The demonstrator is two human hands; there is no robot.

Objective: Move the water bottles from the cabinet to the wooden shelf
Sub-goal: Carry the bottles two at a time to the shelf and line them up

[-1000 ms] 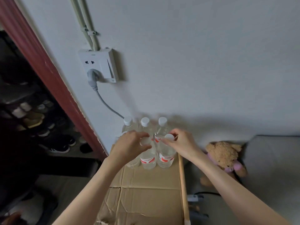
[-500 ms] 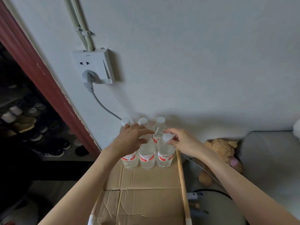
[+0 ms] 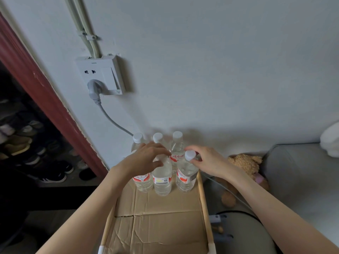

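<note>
**Six bottles standing on the cardboard-lined shelf, both hands on the front row**

At the far left, shoes are sitting in rows in a dark opening, edged by a dark red frame. On the white wall beside it a socket plate is carrying a grey plug whose cable is running down behind the bottles.

The water bottles are standing in two rows of three at the wall end of the wooden shelf, on flattened cardboard. The back row is showing three white caps against the wall.

The left hand is lying over the tops of the front left bottle and the front middle bottle, its fingers loosely spread and curled over the caps; I cannot tell whether they are actually gripping either one. The right hand is sitting against the front right bottle, thumb and fingers closing around its neck just below the white cap.

Further right, a brown teddy bear is slumping below the shelf edge against a grey cushion.
</note>
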